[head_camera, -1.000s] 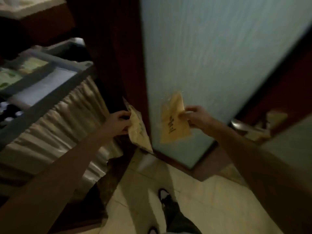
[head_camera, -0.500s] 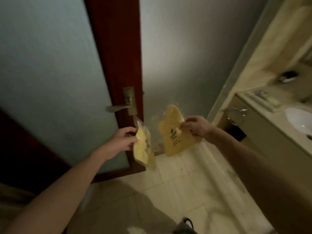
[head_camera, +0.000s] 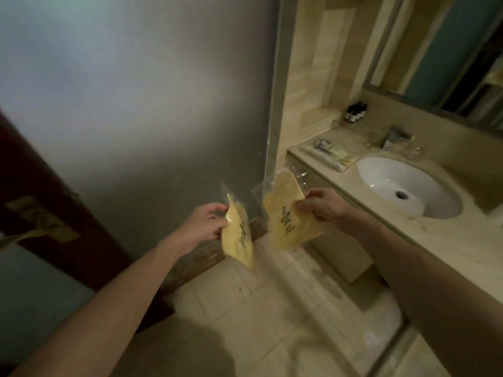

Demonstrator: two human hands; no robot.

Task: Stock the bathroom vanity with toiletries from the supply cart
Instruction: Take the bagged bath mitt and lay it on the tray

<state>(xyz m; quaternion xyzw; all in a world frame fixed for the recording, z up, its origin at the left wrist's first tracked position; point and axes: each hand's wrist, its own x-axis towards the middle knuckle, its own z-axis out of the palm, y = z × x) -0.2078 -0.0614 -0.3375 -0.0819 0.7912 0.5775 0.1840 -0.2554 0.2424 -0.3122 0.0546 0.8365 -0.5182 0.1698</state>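
Fingers [head_camera: 217,209] of the left hand [head_camera: 202,225] pinch one yellow packet [head_camera: 239,240] by its edge, and the right hand [head_camera: 325,205] pinches a second yellow packet [head_camera: 288,219] the same way — both hang in the air near the vanity top [head_camera: 446,240], not on it. A moment ago the door filled the view; now the sink [head_camera: 408,186] is close, so putting them down comes next, I think. Each packet is flat, in clear wrap with dark print
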